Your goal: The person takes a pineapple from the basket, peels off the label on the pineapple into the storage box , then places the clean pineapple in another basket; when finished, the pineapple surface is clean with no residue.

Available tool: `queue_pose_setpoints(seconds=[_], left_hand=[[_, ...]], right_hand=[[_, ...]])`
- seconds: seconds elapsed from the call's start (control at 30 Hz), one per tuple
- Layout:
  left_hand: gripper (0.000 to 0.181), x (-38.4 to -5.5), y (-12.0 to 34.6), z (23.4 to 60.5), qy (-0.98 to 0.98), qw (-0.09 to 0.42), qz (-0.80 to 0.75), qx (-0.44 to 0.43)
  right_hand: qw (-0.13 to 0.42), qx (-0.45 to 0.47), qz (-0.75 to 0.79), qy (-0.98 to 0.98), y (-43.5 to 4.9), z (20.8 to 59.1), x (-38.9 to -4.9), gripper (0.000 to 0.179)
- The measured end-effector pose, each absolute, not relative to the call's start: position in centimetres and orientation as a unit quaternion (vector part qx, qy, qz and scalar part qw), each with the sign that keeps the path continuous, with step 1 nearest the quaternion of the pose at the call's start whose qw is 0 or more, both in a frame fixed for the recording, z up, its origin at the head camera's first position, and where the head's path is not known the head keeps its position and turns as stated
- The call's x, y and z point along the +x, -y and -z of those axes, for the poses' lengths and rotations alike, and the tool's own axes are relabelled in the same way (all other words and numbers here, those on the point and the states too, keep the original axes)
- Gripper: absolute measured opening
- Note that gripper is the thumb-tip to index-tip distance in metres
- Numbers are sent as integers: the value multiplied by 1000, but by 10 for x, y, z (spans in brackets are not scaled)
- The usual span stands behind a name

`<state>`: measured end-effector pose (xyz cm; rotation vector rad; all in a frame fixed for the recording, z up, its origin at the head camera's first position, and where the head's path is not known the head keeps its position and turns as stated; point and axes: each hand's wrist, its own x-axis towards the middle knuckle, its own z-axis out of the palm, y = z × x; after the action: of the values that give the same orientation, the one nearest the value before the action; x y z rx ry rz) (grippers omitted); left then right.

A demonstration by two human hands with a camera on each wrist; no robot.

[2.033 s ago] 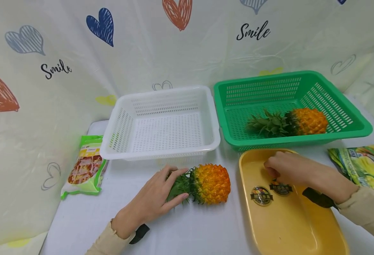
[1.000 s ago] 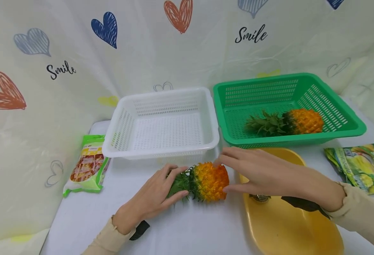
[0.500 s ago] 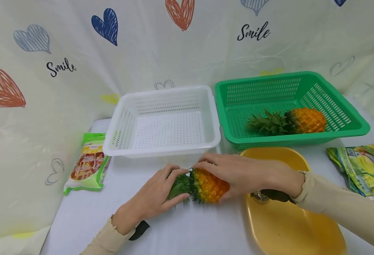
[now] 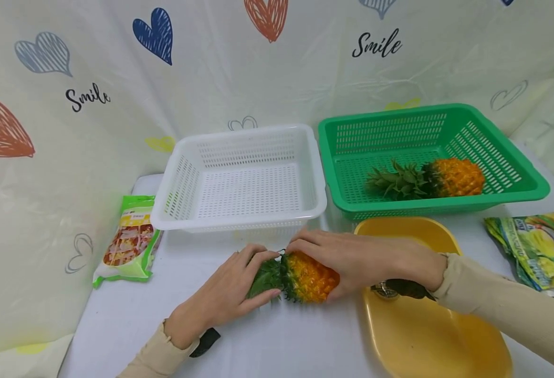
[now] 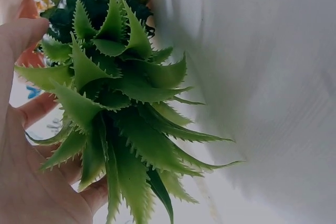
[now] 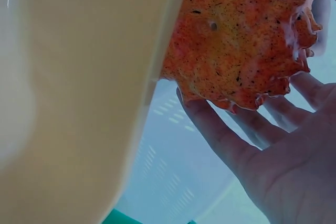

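Note:
A toy-like pineapple (image 4: 309, 277) lies on its side on the white table, green crown to the left and orange body to the right. My left hand (image 4: 225, 287) holds the leafy crown (image 5: 126, 108), thumb on the near side and fingers on the far side. Over the body's right end my right hand (image 4: 347, 257) grips the fruit, fingers beyond it and thumb in front. The pineapple's flat orange base (image 6: 236, 40) shows between the fingers in the right wrist view. Another pineapple (image 4: 451, 178) lies in the green basket (image 4: 428, 208).
A white basket (image 4: 239, 227) stands at the back. The yellow tray (image 4: 428, 336) lies under my right forearm, just right of the fruit. Packaged goods lie at both sides: a green-edged bag (image 4: 127, 244) at left and a green packet (image 4: 539, 249) at right.
My right hand has left the yellow tray, moved left and taken hold of the pineapple's body. The left hand has stayed on the crown. In the last half second little has moved.

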<state>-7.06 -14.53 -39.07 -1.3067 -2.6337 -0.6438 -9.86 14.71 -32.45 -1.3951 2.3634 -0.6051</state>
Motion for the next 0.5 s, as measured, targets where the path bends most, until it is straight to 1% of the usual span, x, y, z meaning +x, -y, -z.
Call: queue_pose_setpoints(seconds=[0.13,0.5], left_hand=[[59,-70,145,389,875,66,210,-430],[61,-67,143,386,873,78,213,-431]], right_hand=[[167,-485,208,-833,-145,325,-99,86],[129,-496,205,-834,-148,324,-97,77]])
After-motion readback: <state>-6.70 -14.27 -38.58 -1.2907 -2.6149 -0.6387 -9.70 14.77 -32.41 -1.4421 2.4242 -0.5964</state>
